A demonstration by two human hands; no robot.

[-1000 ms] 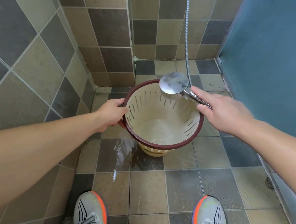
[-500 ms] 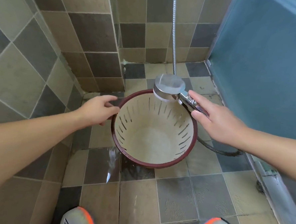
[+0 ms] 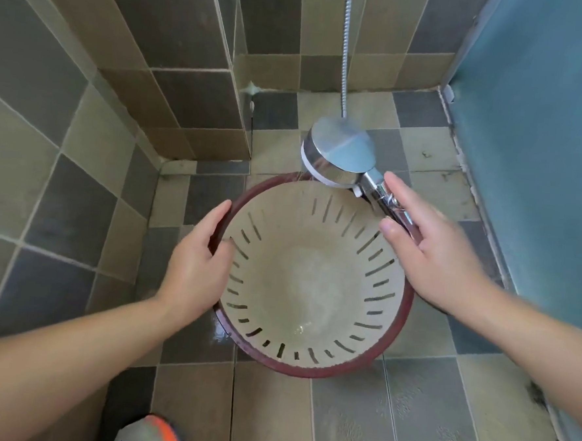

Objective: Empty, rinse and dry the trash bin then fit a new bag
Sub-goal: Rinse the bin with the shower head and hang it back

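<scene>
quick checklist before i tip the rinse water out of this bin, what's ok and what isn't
1. Left hand grips the bin rim: ok.
2. Bin free of trash: ok, only a little water pooled at the bottom.
3. Shower head aimed into the bin: ok, held by the right hand at the far rim.
4. Water shut off: not ok, faint spray shows under the head.
5. Inner walls fully rinsed: cannot tell.
6. Floor drain nearby for tipping: cannot tell, a dark patch at the right edge is unclear.
</scene>
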